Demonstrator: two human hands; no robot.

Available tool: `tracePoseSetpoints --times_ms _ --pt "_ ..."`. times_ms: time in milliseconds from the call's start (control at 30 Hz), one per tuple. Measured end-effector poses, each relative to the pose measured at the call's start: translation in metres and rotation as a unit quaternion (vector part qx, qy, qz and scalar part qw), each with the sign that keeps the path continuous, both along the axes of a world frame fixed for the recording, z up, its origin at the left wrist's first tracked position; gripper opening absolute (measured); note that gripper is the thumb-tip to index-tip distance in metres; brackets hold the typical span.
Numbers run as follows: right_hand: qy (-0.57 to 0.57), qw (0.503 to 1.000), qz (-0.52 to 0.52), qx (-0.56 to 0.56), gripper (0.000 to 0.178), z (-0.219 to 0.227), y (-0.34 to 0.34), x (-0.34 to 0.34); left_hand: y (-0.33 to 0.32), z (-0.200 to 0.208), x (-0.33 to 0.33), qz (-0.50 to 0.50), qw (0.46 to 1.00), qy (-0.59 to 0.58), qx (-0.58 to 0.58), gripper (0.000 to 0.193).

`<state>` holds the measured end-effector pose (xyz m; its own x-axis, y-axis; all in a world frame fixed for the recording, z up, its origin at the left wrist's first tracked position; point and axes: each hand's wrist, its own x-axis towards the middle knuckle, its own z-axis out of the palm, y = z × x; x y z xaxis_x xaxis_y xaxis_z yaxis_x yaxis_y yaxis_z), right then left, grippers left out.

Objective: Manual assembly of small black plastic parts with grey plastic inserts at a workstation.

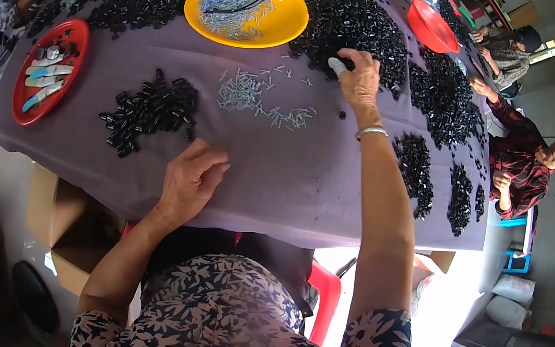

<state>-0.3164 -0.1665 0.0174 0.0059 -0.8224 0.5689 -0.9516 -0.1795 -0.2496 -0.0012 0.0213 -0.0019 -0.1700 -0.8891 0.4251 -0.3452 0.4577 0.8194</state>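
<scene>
My right hand reaches over the near edge of a large heap of small black plastic pieces. Its fingers bend down, and a white cover wraps the thumb. Black shows between thumb and fingers, but whether a piece is held is unclear. My left hand is closed loosely near the table's front edge; its fingertips hide whatever they may hold. Beside it lies a smaller pile of black cylindrical pieces. Thin pale pins are scattered between the hands.
A yellow plate holds more pins and a black strip. At left stands a red tray with tubes. More black heaps and a red bowl lie to the right. Other people sit around the purple-covered table.
</scene>
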Motion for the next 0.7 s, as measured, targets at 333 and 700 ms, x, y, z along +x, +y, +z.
tracePoseSetpoints --times_ms 333,700 --pt "0.022 0.997 -0.013 0.066 0.019 -0.02 0.018 -0.027 -0.001 0.002 0.001 -0.008 1.0 -0.006 0.01 0.013" --pt "0.052 0.995 0.033 0.077 0.034 0.004 0.128 -0.048 0.0 0.001 0.002 -0.016 1.0 -0.016 0.021 0.013"
